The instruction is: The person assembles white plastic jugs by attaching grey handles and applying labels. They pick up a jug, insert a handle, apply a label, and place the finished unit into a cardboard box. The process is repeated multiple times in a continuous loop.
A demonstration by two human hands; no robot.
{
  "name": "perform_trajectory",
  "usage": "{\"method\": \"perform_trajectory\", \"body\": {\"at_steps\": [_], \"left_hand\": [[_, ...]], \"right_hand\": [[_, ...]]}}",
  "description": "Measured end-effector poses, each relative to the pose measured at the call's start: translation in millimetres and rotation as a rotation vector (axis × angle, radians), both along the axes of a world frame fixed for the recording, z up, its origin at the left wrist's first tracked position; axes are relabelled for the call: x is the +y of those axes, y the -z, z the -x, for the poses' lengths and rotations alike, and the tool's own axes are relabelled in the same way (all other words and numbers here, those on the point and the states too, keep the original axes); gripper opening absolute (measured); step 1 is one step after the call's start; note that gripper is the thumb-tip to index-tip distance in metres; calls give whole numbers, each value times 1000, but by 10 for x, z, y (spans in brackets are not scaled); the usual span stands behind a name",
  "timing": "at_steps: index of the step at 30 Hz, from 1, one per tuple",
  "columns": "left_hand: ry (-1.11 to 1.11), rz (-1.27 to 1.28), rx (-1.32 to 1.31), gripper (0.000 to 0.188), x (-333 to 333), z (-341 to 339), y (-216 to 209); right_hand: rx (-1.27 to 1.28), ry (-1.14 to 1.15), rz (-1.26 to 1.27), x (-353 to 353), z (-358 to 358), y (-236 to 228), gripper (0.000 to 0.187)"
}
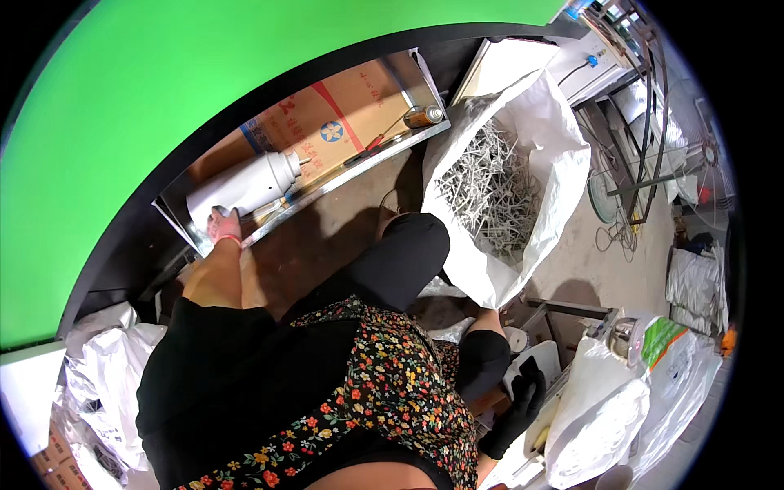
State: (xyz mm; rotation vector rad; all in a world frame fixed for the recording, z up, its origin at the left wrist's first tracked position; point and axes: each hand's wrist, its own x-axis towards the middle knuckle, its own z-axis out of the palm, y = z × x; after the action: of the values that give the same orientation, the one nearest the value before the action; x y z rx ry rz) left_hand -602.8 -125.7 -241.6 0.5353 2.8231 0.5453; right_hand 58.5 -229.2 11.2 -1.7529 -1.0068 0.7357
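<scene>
Nearest the camera: the person's torso in a floral top, black sleeves, seen from above.

Right hand (516,412), in a black glove, hangs low at the lower right beside a white plastic bag (590,416). Fingers point downward, loosely together. Whether they grip anything cannot be told; the palm side is hidden. The hand seems to be at rest rather than working, close to the body.

Further out, one knee in black fabric is raised over the concrete floor (327,237), so the person appears to be bending forward toward the shelf.

Left hand (224,226), in a light glove with a pink cuff, reaches out on a bare forearm. Fingers are curled over the base of a white bottle (249,186), pressing on it. The bottle lies on its side in a shallow metal tray (351,167), neck pointing right. Holding the base end probably steadies the bottle against rolling.

Same tray, behind the bottle: a flattened cardboard box (335,114) leaning against the back wall. A small brown spray can (423,115) lies at the far right end, well apart from the bottle.

Right of the tray: an open white woven sack (555,147) holding a heap of grey metal pieces (488,184), its mouth folded wide, likely for easy reach.

Far left: a large green surface (163,98).
</scene>
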Motion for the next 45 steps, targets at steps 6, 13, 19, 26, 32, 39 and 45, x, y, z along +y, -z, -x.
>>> {"method": "perform_trajectory", "body": {"at_steps": [6, 13, 19, 26, 32, 39, 45], "left_hand": [[259, 29, 381, 75, 469, 3, 71], [-320, -50, -28, 105, 123, 1620, 906], [-402, -444, -261, 85, 63, 1651, 819], [-216, -901, -1095, 62, 479, 1164, 685], [-20, -805, -1147, 50, 826, 503, 180], [86, -605, -995, 58, 1035, 189, -157], [235, -645, -963, 54, 1121, 232, -84]], "right_hand": [[-75, -51, 123, 129, 105, -21, 35], [-75, 94, 237, -158, -37, 42, 33], [-204, -56, 210, 104, 233, 82, 25], [-310, -67, -48, 359, 179, -572, 27], [-933, -354, -643, 442, 717, -2429, 31], [-1032, -760, -766, 380, 868, -2672, 30], [-982, -790, -810, 208, 724, -2640, 30]]}}
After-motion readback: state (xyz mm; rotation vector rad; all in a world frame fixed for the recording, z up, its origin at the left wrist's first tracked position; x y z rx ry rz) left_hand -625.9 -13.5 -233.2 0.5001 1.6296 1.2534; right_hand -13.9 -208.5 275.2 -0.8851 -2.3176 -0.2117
